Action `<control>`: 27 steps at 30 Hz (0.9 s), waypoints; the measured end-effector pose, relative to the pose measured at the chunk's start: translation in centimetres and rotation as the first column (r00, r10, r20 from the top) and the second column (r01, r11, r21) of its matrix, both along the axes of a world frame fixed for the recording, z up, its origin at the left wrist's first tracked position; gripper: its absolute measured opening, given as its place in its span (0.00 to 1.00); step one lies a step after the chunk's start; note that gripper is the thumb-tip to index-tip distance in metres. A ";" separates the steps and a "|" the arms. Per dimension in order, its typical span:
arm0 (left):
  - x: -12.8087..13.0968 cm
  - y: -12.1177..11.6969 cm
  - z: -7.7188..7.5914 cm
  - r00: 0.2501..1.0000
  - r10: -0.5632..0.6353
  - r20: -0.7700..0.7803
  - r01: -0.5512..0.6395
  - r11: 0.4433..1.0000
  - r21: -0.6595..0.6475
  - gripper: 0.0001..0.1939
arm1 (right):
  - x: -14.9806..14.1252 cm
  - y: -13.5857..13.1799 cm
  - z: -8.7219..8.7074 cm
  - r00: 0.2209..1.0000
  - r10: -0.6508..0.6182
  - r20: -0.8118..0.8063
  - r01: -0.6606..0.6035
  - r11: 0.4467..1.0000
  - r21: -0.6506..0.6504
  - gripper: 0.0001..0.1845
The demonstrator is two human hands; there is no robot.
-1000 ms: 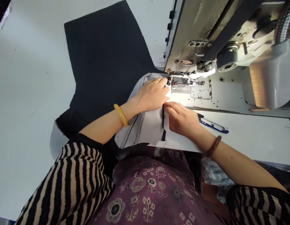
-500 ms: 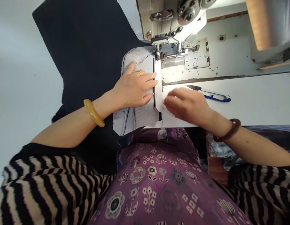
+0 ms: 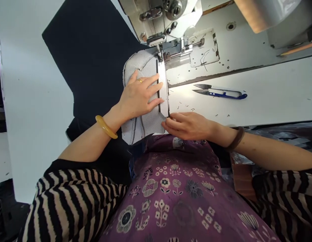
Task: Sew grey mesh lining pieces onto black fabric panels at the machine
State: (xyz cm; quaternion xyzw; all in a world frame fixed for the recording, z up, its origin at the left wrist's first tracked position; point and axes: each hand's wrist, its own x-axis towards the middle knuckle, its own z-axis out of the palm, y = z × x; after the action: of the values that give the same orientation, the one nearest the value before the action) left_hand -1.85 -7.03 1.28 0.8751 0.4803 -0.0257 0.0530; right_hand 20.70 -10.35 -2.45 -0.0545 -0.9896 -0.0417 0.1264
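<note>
Under the presser foot (image 3: 159,53) of a sewing machine lies a grey mesh fabric piece (image 3: 152,122) with dark seam lines. A white strip (image 3: 164,97) runs along its right edge, beside a thin black line. My left hand (image 3: 139,94) rests flat on the fabric, fingers spread, fingertips reaching onto the strip. At the lower right corner of the fabric, my right hand (image 3: 185,125) pinches the edge near the strip's bottom end. Its fingertips partly hide what is between them.
Blue-handled thread snips (image 3: 221,92) lie on the white table (image 3: 272,90) to the right. Dark fabric (image 3: 95,57) spreads on the left. A pencil (image 3: 297,49) lies by the machine base, and thread scraps dot the surface.
My right hand has moved down and left from beside the snips to the fabric's lower right corner and closed on it. My left hand stays on the fabric. The view has shifted.
</note>
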 end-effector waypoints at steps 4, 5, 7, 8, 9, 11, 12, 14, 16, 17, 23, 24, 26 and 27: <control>0.2 -0.1 -0.3 1.000 0.009 -0.020 -0.008 0.999 0.045 0.31 | 0.1 -0.2 -0.5 1.000 0.006 -0.027 -0.005 1.000 0.026 0.16; 0.2 -0.1 -0.3 1.000 0.008 -0.020 -0.007 0.999 0.053 0.31 | 0.2 -0.2 -0.5 1.000 0.011 -0.026 -0.010 0.999 0.030 0.15; 0.3 -0.2 -0.2 1.000 0.005 -0.014 -0.004 0.998 0.064 0.30 | 0.3 -0.2 -0.4 1.000 0.018 -0.017 -0.018 0.999 0.035 0.15; 0.4 -0.2 -0.2 1.000 0.002 -0.007 -0.001 0.998 0.066 0.29 | 0.3 -0.1 -0.3 1.000 0.020 -0.015 -0.019 0.999 0.034 0.14; 0.4 -0.2 -0.2 1.000 -0.004 0.003 0.004 0.998 0.070 0.29 | 0.4 -0.1 -0.1 1.000 0.017 -0.018 -0.017 0.999 0.030 0.13; 0.3 -0.2 -0.2 1.000 -0.023 0.017 0.021 0.995 0.097 0.27 | 0.4 0.0 0.2 0.999 0.013 -0.039 -0.013 1.000 0.024 0.12; 0.3 -0.2 -0.3 0.999 -0.034 0.024 0.031 0.992 0.119 0.26 | 0.4 0.1 0.3 0.998 0.017 -0.053 -0.015 1.000 0.021 0.11; 0.2 -0.1 -0.6 0.997 -0.055 0.054 0.045 0.984 0.170 0.25 | 0.4 0.3 0.5 0.996 0.035 -0.085 -0.033 0.999 0.023 0.10; 0.2 0.1 -1.0 0.992 -0.077 0.096 0.055 0.976 0.208 0.24 | 0.4 0.4 0.5 0.990 0.042 -0.133 -0.038 0.999 0.028 0.09; 0.2 0.2 -1.1 0.989 -0.091 0.115 0.063 0.972 0.226 0.23 | 0.4 0.4 0.5 0.986 0.037 -0.164 -0.033 0.999 0.028 0.09; 0.4 0.8 -1.5 0.970 -0.192 0.152 0.128 0.926 0.355 0.21 | 0.4 0.5 0.4 0.961 -0.002 -0.276 0.004 1.000 0.008 0.05; 0.4 0.9 -1.6 0.967 -0.200 0.155 0.130 0.919 0.372 0.22 | 0.4 0.5 0.5 0.961 -0.009 -0.277 0.012 1.000 0.006 0.05; 0.4 1.3 -1.8 0.966 -0.208 0.157 0.133 0.912 0.388 0.22 | 0.4 0.7 0.6 0.960 -0.030 -0.277 0.032 0.999 0.005 0.05; 0.3 1.5 -1.8 0.966 -0.207 0.155 0.134 0.913 0.386 0.22 | 0.3 0.8 0.6 0.961 -0.039 -0.272 0.042 0.999 0.002 0.05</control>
State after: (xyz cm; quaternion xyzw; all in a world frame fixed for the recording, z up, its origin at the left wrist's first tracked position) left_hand -1.52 -5.57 -0.56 0.9063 0.3904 0.1461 -0.0703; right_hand 21.04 -9.58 -1.83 -0.0795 -0.9613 -0.0402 0.2605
